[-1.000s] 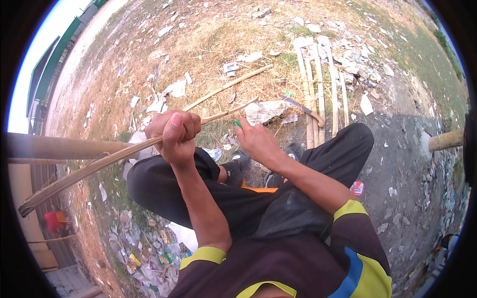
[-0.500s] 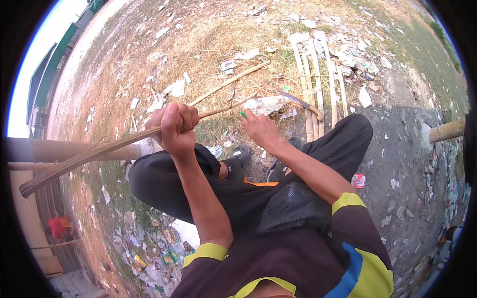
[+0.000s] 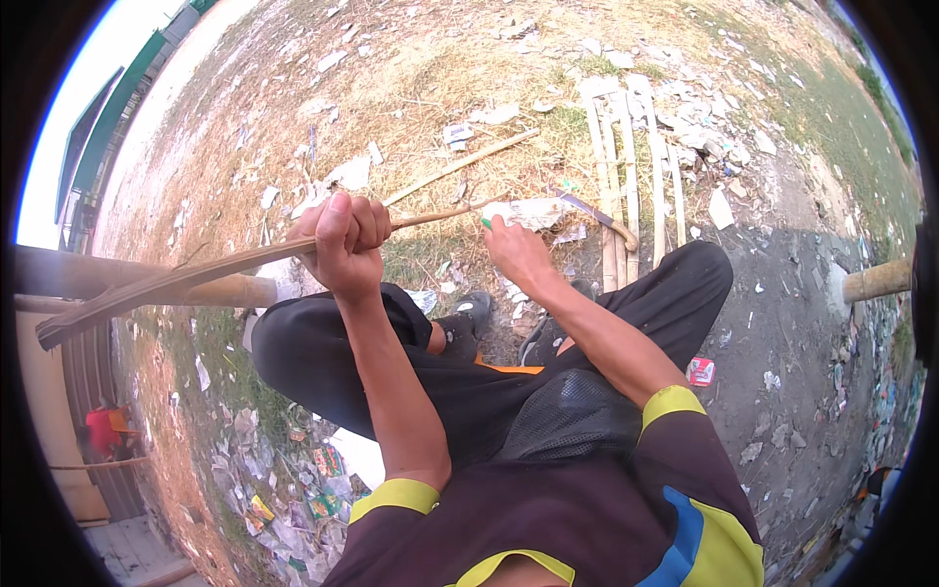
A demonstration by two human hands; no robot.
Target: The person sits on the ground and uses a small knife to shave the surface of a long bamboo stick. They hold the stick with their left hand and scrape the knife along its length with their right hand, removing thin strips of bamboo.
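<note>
the long stick point(image 3: 196, 279) has swung up at its thick end, out to the left of the left hand point(image 3: 342, 245), so that it lies flatter than a second ago. that hand has hardly shifted: it is clenched round the stick, thumb uppermost, with the thin end poking out towards the other hand.

the right hand point(image 3: 518, 256) has slid a little further from the left one, just below the thin tip. its fingers are curled in, and a small green thing point(image 3: 487, 224) shows at the fingertips, seemingly pinched there. whether the green thing or the fingers touch the stick, i cannot tell.

for the work in hand, this looks like a small change of angle and spacing rather than a new grip; no clear change in the stick's shape can be made out.

beyond the right hand, a big knife point(image 3: 602, 217) with a wooden handle lies on the ground, beside and partly across some pale strips point(image 3: 631, 176). a loose strip point(image 3: 460, 166) lies past the left hand, slanting away. to the left, the stick passes in front of a thick pole point(image 3: 230, 292). none of these is held.
</note>
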